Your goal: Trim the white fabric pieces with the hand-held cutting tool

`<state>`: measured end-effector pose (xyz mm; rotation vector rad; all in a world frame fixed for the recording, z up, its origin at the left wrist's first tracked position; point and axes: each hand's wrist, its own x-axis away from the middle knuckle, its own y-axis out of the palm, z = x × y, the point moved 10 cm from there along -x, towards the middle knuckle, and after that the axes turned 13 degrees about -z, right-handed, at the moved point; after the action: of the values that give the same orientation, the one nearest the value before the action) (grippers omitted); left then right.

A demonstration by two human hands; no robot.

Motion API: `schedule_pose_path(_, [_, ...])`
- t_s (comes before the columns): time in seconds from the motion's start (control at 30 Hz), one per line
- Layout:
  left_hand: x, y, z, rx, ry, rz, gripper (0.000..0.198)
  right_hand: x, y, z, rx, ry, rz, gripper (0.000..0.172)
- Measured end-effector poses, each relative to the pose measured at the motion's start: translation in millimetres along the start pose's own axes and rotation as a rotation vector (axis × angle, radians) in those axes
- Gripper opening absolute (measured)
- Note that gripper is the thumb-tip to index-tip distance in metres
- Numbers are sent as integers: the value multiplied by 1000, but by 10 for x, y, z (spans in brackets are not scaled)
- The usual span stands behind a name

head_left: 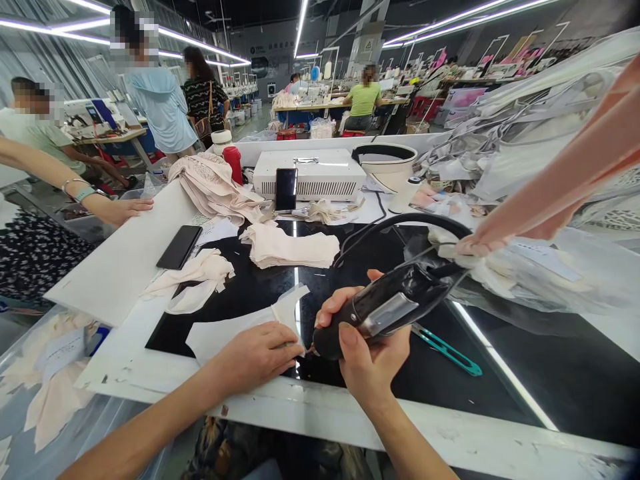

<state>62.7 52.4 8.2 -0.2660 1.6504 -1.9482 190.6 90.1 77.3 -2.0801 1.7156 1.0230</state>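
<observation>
My right hand (367,333) is wrapped round a black corded hand tool (387,300) with a silvery plate on its side. The tool slants down to the left. Its narrow tip sits close to my left fingertips at the edge of a pale fabric piece (225,331). My left hand (260,353) lies palm down on this fabric, fingers stretched out and pressing it to the black work surface (350,373). A narrow strip of light fabric (290,303) lies over the piece beyond my fingers. Right of the tool are teal-handled tweezers or snips (450,352), partly hidden.
A stack of pale fabric (293,247) lies ahead, with cut pieces (200,273) and a dark phone (180,247) to the left. A white vented box (310,175) stands behind. Pink cloth (555,160) hangs by the tool's cable. Another person's hand (125,208) touches a white board (125,267).
</observation>
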Motion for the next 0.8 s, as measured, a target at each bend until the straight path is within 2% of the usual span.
schedule_pose_path(0.33, [22,-20,-1,3,-2,14,20,-10,5,-13,8,-1,6,51])
schedule_pose_path(0.63, [44,-3,-6,3,5,36,19,1,-24,32,33,37,30,56])
schedule_pose_path(0.8, [49,-15,-2,-8,5,41,19,-19,-51,8,54,21,51,49])
